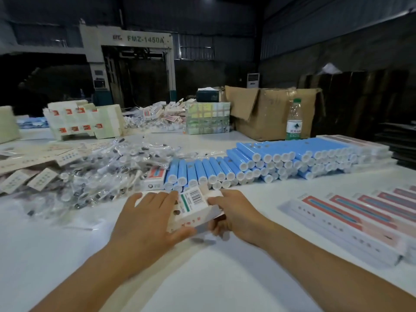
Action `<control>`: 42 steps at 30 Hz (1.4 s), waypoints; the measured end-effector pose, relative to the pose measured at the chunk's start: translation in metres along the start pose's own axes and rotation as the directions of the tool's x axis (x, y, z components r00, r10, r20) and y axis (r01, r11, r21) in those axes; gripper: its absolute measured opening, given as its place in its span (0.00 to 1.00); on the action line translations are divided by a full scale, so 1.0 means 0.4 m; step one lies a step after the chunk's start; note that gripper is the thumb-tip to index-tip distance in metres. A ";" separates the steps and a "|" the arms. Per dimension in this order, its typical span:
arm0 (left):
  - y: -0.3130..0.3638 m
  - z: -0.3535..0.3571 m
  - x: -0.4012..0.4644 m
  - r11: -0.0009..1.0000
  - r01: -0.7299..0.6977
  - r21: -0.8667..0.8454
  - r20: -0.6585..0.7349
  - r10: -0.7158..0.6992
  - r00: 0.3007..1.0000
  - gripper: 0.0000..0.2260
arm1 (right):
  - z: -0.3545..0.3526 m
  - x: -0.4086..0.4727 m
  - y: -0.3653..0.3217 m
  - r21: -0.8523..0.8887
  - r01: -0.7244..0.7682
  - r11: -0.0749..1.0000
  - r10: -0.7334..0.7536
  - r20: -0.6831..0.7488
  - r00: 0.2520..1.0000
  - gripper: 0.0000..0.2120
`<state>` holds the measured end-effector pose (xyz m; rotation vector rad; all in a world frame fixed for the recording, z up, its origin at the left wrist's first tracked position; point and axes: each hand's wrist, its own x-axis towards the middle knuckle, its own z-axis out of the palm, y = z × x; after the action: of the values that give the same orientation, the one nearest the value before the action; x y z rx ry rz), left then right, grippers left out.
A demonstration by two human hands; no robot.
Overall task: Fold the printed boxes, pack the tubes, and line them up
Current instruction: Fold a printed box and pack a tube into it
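A white printed box [193, 207] with a barcode label sits between both hands just above the white table [202, 278]. My left hand [148, 219] holds its left side, fingers laid over the top and thumb under the near edge. My right hand [234, 212] grips its right end, fingers curled beneath an open flap. Behind the box lie several blue tubes [258, 163] with white caps, stacked in rows. A row of packed boxes [360, 219] with red and blue stripes is lined up at the right.
A heap of clear plastic packets [101, 172] lies at the left, with flat printed box blanks [27, 176] beside it. A water bottle [294, 120] and an open cardboard carton [270, 111] stand at the back right. One small box [155, 179] lies beside the tubes.
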<state>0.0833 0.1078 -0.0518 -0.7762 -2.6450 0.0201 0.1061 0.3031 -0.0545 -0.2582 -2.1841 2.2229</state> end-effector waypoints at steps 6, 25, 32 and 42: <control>0.034 0.015 0.008 1.000 -0.011 0.028 -0.077 0.013 0.997 0.31 | -0.003 -0.012 0.003 -0.185 0.054 0.981 -0.055 0.000 0.999 0.12; 0.027 0.059 0.037 0.998 -0.006 0.060 0.006 0.006 1.000 0.31 | -0.095 0.390 -0.192 -0.958 -0.282 -0.052 -0.346 -0.248 0.905 0.15; 0.016 0.063 0.051 0.997 -0.024 0.080 0.075 0.018 0.997 0.32 | -0.099 0.441 -0.194 -0.949 -0.305 -0.083 -0.276 -0.272 0.922 0.12; -0.002 0.071 0.042 0.997 -0.014 0.072 -0.078 0.020 0.997 0.30 | -0.088 0.334 -0.229 -0.873 -0.005 0.487 -0.400 -0.228 0.887 0.34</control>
<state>0.0597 0.1186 -0.0720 -0.7599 -2.5490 0.0868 -0.0307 0.3570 0.0218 -0.3828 -2.6466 0.6548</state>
